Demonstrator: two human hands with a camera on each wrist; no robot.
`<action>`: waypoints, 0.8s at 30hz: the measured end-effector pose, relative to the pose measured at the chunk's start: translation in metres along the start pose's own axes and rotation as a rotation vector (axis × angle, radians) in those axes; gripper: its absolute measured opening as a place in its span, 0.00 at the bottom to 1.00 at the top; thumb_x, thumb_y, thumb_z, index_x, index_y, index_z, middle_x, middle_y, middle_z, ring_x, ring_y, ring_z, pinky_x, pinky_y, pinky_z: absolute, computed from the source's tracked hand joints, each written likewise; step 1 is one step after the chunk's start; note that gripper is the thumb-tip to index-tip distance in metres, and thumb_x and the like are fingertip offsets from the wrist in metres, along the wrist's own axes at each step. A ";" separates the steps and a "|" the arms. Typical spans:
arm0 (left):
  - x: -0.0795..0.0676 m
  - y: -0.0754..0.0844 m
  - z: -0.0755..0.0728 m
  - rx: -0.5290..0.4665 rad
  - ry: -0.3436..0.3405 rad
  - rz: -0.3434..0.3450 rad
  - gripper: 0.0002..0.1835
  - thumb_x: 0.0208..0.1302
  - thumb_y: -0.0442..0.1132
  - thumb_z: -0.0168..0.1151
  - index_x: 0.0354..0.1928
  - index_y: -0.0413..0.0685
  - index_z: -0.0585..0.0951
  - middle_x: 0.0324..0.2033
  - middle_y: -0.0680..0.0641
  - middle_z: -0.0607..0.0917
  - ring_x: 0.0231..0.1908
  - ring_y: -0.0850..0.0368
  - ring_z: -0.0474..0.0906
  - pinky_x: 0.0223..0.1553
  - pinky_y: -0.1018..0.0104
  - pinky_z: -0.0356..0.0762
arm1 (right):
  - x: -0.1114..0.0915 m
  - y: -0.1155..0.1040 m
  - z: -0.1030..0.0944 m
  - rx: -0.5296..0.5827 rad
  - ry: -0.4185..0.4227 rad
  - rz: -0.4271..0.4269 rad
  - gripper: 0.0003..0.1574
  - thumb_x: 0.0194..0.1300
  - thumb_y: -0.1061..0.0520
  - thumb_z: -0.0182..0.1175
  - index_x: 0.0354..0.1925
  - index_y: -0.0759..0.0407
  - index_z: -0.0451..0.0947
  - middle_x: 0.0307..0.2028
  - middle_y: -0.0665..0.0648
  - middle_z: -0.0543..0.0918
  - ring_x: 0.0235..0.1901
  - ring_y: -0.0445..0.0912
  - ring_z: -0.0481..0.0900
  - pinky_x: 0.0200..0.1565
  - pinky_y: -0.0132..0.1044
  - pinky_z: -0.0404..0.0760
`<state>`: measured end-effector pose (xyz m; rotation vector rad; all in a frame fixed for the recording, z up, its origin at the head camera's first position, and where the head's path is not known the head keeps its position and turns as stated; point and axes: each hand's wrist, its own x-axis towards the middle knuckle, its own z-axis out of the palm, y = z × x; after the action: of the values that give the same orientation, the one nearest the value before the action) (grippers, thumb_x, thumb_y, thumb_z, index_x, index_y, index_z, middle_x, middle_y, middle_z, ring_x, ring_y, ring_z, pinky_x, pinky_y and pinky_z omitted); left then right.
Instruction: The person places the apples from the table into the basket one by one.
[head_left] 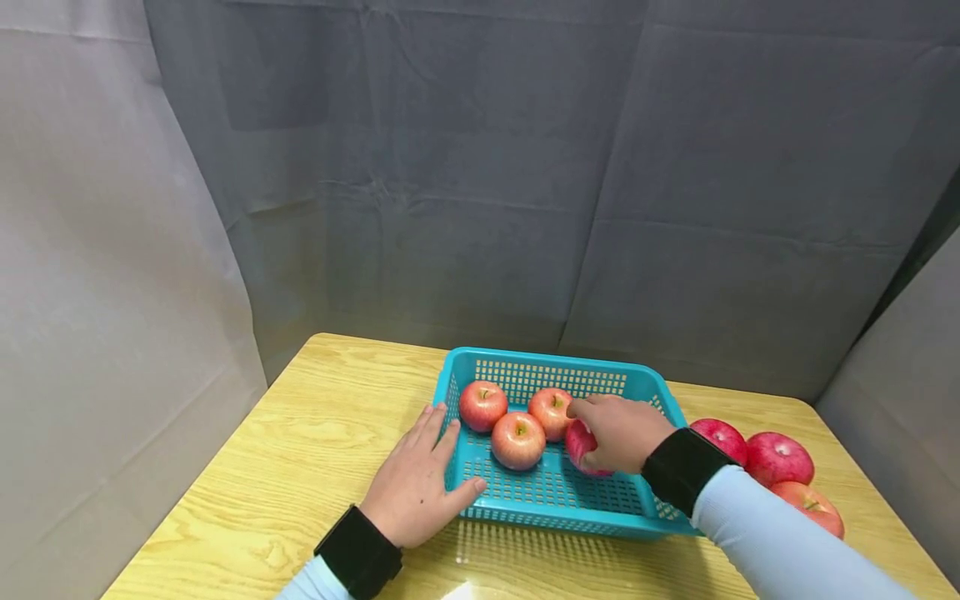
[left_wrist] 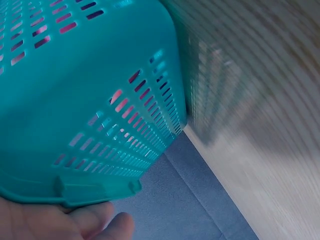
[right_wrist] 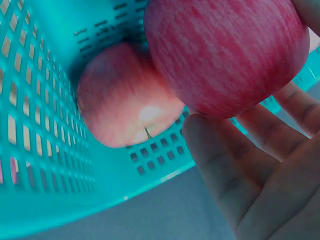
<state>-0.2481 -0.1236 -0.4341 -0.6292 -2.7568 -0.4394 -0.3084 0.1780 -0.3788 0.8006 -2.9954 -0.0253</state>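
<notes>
My right hand (head_left: 626, 433) grips a deep red apple (head_left: 581, 447) inside the turquoise basket (head_left: 525, 510). In the right wrist view its thumb and fingers curl round this apple, beside a paler apple (right_wrist: 127, 100) with a short stem. My left hand (head_left: 416, 483) rests on the basket's left rim with fingers spread and fairly straight. Its fingertips (left_wrist: 92, 217) touch the rim in the left wrist view. Further apples in the basket are one at the back left (head_left: 483, 406), one nearer the front (head_left: 518, 440) and one in the middle (head_left: 551, 412). My right hand partly hides the basket's right side.
Right of the basket, two red apples, one nearer (head_left: 718, 440) and one farther right (head_left: 780, 458), and a paler apple (head_left: 813, 507) lie on the wooden table (head_left: 300, 450), partly behind my right sleeve. A grey cloth (head_left: 480, 183) hangs behind the table.
</notes>
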 end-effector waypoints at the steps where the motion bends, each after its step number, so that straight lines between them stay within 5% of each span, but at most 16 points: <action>1: 0.000 0.000 0.000 0.002 -0.001 0.000 0.50 0.59 0.77 0.35 0.67 0.41 0.65 0.69 0.40 0.57 0.69 0.48 0.43 0.66 0.50 0.55 | 0.001 -0.001 0.003 -0.006 -0.003 -0.002 0.35 0.41 0.43 0.74 0.49 0.49 0.76 0.37 0.47 0.79 0.34 0.44 0.73 0.29 0.42 0.79; 10: 0.000 0.000 0.000 -0.001 -0.014 -0.007 0.51 0.59 0.78 0.34 0.68 0.42 0.64 0.70 0.40 0.57 0.69 0.48 0.42 0.66 0.48 0.55 | 0.006 0.000 0.019 -0.011 0.038 -0.096 0.25 0.43 0.46 0.71 0.41 0.49 0.75 0.29 0.45 0.75 0.24 0.40 0.70 0.25 0.37 0.74; 24: 0.000 0.001 0.001 0.011 -0.029 -0.014 0.51 0.58 0.78 0.34 0.68 0.43 0.64 0.70 0.41 0.55 0.69 0.49 0.41 0.66 0.49 0.55 | -0.004 0.008 0.023 0.052 0.067 -0.116 0.30 0.43 0.50 0.72 0.47 0.52 0.76 0.38 0.48 0.76 0.35 0.43 0.71 0.35 0.40 0.79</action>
<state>-0.2477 -0.1229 -0.4349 -0.6184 -2.7906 -0.4205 -0.3098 0.1869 -0.4019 0.9593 -2.8947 0.0742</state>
